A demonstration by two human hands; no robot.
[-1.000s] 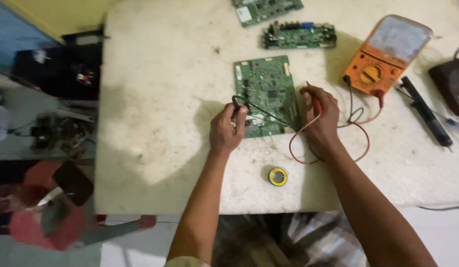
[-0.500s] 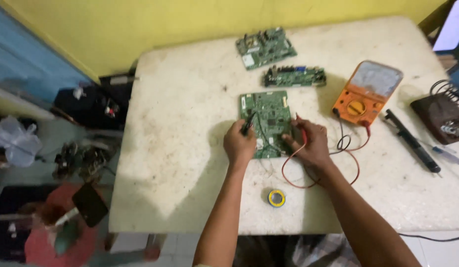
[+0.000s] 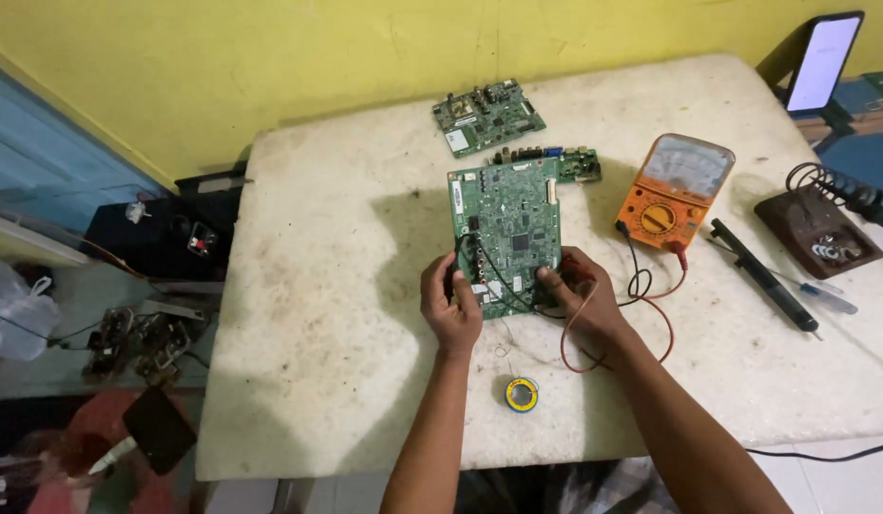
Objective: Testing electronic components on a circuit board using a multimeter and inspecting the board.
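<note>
A green circuit board (image 3: pixel 510 224) lies flat in the middle of the white table (image 3: pixel 337 286). My left hand (image 3: pixel 449 306) rests at the board's near left corner, fingers closed on a black test probe. My right hand (image 3: pixel 576 297) sits at the near right corner, gripping the red test probe against the board. Black and red leads (image 3: pixel 651 286) run from the hands to an orange multimeter (image 3: pixel 675 190) standing to the right of the board.
Two more green boards (image 3: pixel 487 116) (image 3: pixel 573 164) lie behind. A small solder spool (image 3: pixel 521 393) sits near the front edge. Right of the meter lie a black desoldering pump (image 3: pixel 763 276), a screwdriver (image 3: pixel 822 293) and a soldering iron stand (image 3: pixel 820 228). A phone (image 3: pixel 822 62) stands far right.
The view has tilted up and back, showing more of the wall and table. Both hands have stayed at the board's near edge with the probes.
</note>
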